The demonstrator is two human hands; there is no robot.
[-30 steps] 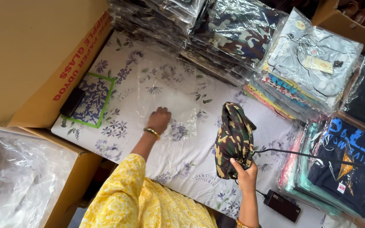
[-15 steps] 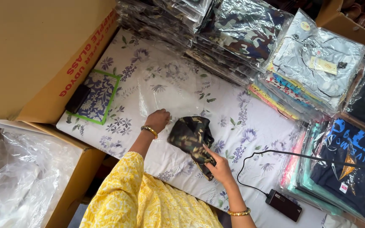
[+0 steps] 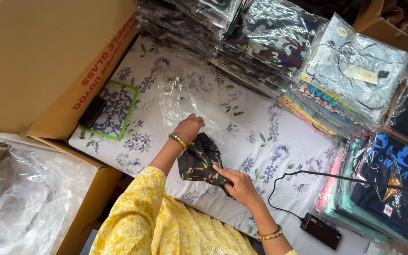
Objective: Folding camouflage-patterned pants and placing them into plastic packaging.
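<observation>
1. The left hand [image 3: 189, 128] is closed in a loose fist, pinching the edge of a clear plastic bag [image 3: 192, 97] that lies flat on the white bedsheet printed with purple flowers [image 3: 260, 137].
2. The right hand [image 3: 240, 185] lies flat, fingers stretched out, pressing on a folded camouflage garment in dark green and brown [image 3: 199, 160].
3. That garment rests on the sheet between the two hands, its upper end touching the left hand at the bag's near edge.
4. Stacks of bagged folded clothes [image 3: 279, 38] line the far side of the sheet.
5. A black power adapter with its cable [image 3: 320, 230] lies near the right wrist.
6. A brown cardboard box [image 3: 48, 61] stands to the left.
</observation>
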